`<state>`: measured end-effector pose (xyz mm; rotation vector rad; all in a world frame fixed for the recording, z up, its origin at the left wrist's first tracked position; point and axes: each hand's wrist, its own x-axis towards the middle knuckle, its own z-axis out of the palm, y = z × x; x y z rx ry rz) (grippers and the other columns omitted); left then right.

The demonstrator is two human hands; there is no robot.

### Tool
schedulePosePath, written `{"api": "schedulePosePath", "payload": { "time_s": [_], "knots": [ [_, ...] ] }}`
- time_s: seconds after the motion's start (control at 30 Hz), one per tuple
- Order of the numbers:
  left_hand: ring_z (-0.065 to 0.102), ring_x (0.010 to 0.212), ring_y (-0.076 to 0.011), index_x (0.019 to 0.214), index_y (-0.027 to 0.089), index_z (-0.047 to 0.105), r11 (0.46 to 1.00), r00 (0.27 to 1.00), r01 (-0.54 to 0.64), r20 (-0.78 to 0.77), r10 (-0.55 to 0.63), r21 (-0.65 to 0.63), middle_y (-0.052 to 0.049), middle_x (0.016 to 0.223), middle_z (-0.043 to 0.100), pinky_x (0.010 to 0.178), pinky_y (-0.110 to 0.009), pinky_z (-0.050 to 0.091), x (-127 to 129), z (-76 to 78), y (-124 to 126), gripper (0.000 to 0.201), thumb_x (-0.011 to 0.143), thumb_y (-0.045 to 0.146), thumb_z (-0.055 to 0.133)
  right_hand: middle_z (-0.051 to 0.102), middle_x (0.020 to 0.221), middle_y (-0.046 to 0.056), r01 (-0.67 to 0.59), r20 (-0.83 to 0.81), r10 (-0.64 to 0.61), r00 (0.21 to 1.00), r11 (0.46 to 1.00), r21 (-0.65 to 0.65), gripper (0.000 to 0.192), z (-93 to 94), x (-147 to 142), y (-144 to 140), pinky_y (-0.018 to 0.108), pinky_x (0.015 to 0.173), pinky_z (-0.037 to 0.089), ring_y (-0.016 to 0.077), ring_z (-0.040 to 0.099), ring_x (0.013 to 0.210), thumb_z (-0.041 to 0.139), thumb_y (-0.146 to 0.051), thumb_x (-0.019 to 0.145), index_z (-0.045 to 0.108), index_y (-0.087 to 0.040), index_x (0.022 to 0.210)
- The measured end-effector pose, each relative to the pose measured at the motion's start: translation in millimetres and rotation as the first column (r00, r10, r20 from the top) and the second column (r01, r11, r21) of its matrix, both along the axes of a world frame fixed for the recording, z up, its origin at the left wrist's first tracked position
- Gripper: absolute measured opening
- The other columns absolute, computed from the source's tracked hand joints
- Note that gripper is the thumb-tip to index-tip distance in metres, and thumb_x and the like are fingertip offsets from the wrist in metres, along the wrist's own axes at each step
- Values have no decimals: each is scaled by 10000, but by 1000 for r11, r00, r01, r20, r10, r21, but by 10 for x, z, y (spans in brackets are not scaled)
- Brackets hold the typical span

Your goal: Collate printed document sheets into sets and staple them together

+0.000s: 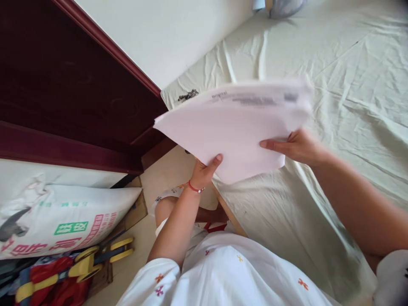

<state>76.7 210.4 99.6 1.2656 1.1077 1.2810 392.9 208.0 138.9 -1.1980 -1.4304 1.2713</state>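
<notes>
White papers with blurred, unreadable print, held by both hands

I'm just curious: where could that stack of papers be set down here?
Bare sheet spreads on the bed right of the papers, up to the pillow. Crowded: floor by the sack and toy; keys occupy the bed corner.

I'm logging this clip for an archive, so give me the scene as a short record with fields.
left hand: grips the lower edge of the paper stack, thumb on top
right hand: holds the stack's right side
paper stack: white sheets, held above the bed's edge, blurred print on the top sheet
bed sheet: pale green, wrinkled
printed sack: on the floor at left
</notes>
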Motion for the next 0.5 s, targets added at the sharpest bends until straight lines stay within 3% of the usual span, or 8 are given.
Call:
{"api": "schedulePosePath", "payload": {
  "time_s": [0.07, 0.17, 0.23, 0.33, 0.4, 0.5],
  "knots": [
    [691, 1314, -285, 1196, 243, 789, 995, 990, -83, 106, 89, -54, -71, 1235, 808, 1195, -433, 507, 38, 84, -10, 579, 702, 496, 951, 791, 1037, 45, -66, -74, 62, 995, 996, -53, 402, 32, 34, 4, 372, 797, 644, 265, 758, 959, 865, -510, 820, 788, -252, 1119],
    [711, 1284, -282, 1196, 257, 786, 962, 937, -188, 255, 237, -200, -70, 1290, 796, 1166, -433, 535, 97, 131, -35, 624, 672, 551, 955, 796, 1049, 34, -80, -248, 57, 967, 993, -86, 464, -59, 65, -71, 360, 852, 628, 231, 757, 954, 877, -482, 822, 761, -269, 1218],
    [706, 1293, -269, 1191, 265, 787, 938, 901, -209, 318, 295, -277, -80, 1350, 771, 1174, -420, 529, 174, 104, -64, 615, 682, 571, 944, 794, 1103, 43, -42, -374, 5, 927, 995, -91, 489, -192, 10, -182, 398, 953, 610, 246, 752, 1041, 898, -504, 788, 767, -266, 1195],
    [679, 1336, -250, 1235, 277, 767, 920, 871, -165, 385, 305, -356, -86, 1437, 722, 1185, -417, 520, 388, 6, -148, 588, 745, 571, 906, 786, 1181, 55, -96, -528, 10, 849, 986, -135, 591, -382, -216, -385, 482, 1061, 568, 281, 729, 1161, 916, -553, 738, 743, -294, 1240],
    [663, 1358, -245, 1269, 288, 748, 917, 858, -125, 423, 291, -378, -67, 1440, 722, 1197, -424, 508, 549, -68, -222, 589, 764, 551, 899, 789, 1173, 66, -30, -558, -83, 825, 981, -190, 550, -455, -402, -495, 500, 1095, 547, 294, 717, 1194, 922, -541, 727, 752, -275, 1178],
    [681, 1328, -240, 1195, 281, 771, 917, 856, -93, 440, 273, -388, -46, 1343, 775, 1196, -409, 503, 643, -130, -292, 540, 730, 500, 937, 784, 1186, 62, 194, -499, -297, 814, 949, -248, 564, -472, -540, -587, 491, 1086, 562, 305, 698, 1223, 942, -509, 705, 744, -278, 1180]
  ]
}}
